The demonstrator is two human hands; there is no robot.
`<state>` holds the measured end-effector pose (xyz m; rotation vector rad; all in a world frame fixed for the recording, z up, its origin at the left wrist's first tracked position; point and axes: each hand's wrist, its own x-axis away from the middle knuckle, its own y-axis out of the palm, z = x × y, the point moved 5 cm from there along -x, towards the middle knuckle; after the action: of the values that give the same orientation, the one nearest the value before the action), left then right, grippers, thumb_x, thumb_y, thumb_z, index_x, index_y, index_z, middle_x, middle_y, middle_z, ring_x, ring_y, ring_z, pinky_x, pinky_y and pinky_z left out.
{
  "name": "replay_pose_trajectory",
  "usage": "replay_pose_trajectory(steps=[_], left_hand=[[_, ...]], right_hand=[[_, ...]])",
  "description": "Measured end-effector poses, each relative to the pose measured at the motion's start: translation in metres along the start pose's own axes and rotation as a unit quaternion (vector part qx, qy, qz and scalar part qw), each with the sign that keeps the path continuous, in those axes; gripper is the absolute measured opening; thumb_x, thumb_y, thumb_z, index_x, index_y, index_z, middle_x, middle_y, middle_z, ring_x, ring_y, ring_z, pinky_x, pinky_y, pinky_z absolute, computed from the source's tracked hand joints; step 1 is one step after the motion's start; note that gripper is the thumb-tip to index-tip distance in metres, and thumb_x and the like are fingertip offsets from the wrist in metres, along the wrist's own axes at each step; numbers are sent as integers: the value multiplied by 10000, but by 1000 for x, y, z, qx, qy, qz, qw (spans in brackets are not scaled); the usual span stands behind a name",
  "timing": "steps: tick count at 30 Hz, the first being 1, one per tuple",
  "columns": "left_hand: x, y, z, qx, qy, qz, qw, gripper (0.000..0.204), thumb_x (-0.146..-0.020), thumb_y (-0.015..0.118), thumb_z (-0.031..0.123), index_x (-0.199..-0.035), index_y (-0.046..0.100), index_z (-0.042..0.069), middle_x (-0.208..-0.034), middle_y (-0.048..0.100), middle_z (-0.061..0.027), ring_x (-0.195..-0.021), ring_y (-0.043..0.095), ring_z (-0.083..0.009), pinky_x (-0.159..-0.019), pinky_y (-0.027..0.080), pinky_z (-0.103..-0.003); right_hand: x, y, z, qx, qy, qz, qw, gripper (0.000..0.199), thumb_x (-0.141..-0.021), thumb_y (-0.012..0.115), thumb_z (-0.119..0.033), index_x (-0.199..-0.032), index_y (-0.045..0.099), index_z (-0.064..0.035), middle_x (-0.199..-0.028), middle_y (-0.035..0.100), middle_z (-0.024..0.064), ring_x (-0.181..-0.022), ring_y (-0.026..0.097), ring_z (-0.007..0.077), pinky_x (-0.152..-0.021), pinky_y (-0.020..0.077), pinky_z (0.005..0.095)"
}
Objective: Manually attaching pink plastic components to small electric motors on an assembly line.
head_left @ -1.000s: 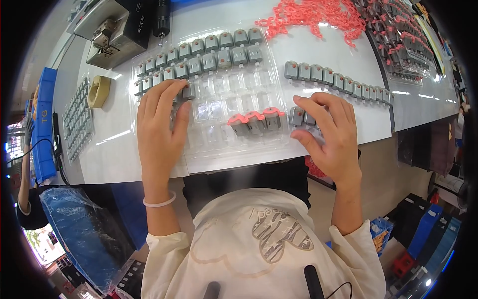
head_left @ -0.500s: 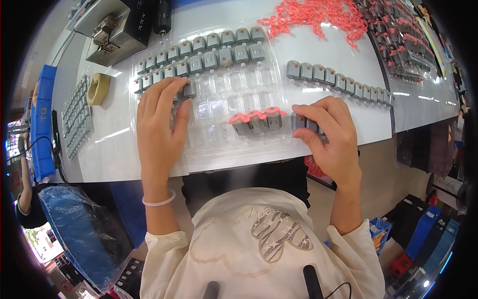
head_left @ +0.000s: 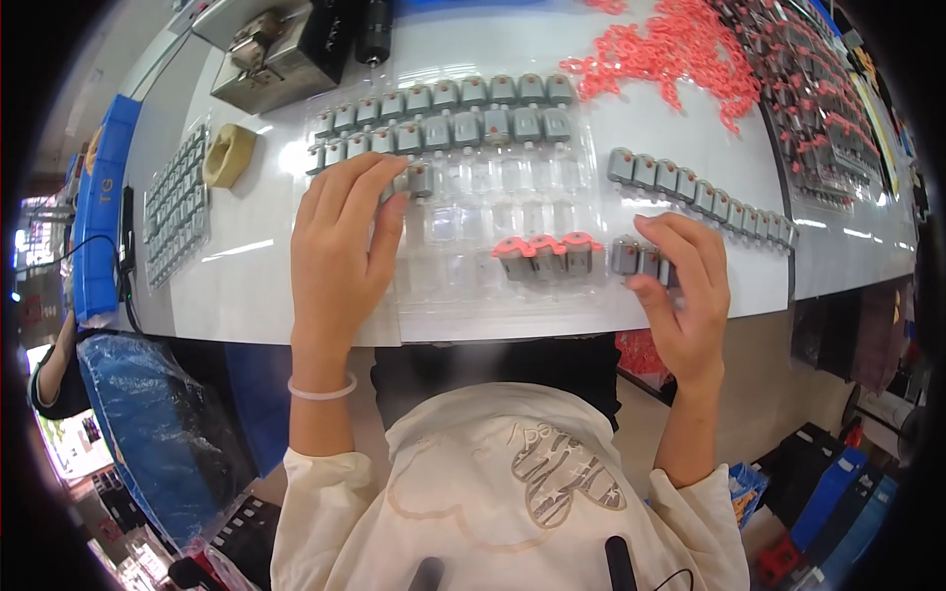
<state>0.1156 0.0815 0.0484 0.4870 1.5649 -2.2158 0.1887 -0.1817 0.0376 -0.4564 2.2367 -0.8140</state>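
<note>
My left hand (head_left: 345, 246) lies over the left part of a clear plastic tray (head_left: 463, 295), its fingers and thumb closed around small grey motors (head_left: 401, 183) in the third row. One motor (head_left: 421, 180) shows just past my fingertips; my fingers hide any others. Two rows of grey motors (head_left: 465, 128) fill the pockets behind. At the tray's front right stand three motors with pink plastic clips (head_left: 545, 256) on top. My right hand (head_left: 688, 286) is beside the tray, thumb and fingers apart around a short row of bare motors (head_left: 625, 258), partly hidden by it.
A line of motors (head_left: 690, 187) runs at the right, below a heap of pink clips (head_left: 660, 59). Further right are trays of clipped motors (head_left: 808, 118). At left lie another motor tray (head_left: 179, 207), a tape roll (head_left: 229, 156), a metal machine (head_left: 286, 59) and a black screwdriver (head_left: 374, 34).
The whole view has shifted, so the table sits further right. My right thumb and fingers have spread and drawn back along the short row, uncovering its left motors. The left hand stays over the third row.
</note>
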Motion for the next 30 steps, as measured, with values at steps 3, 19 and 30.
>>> replay_pose_trajectory(steps=[3, 19, 30], left_hand=[[-7, -11, -2, -22, 3, -24, 999, 254, -829, 626, 80, -1081, 614, 52, -1057, 601, -98, -947, 571, -303, -822, 459, -388], [0, 1, 14, -23, 15, -61, 998, 350, -823, 624, 73, -1158, 555, -2, -1116, 559, -117, -1041, 523, -320, -895, 435, -403], [-4, 2, 15, -35, 13, -38, 999, 299, -818, 626, 69, -1106, 575, 7, -1055, 562, -133, -992, 530, -313, -884, 425, -405]], right_hand=[[-2, 1, -1, -15, -9, 2, 1000, 341, -771, 715, -175, -1068, 636, -26, -1019, 595, 107, -911, 539, 285, -795, 436, 367], [-2, 1, -3, 22, 4, -12, 1000, 267, -758, 651, -1, -1026, 646, -5, -1012, 595, 115, -900, 551, 254, -769, 452, 333], [-2, 1, -5, 18, 3, 3, 1000, 240, -748, 649, 6, -988, 644, 0, -986, 605, 117, -885, 556, 268, -769, 451, 341]])
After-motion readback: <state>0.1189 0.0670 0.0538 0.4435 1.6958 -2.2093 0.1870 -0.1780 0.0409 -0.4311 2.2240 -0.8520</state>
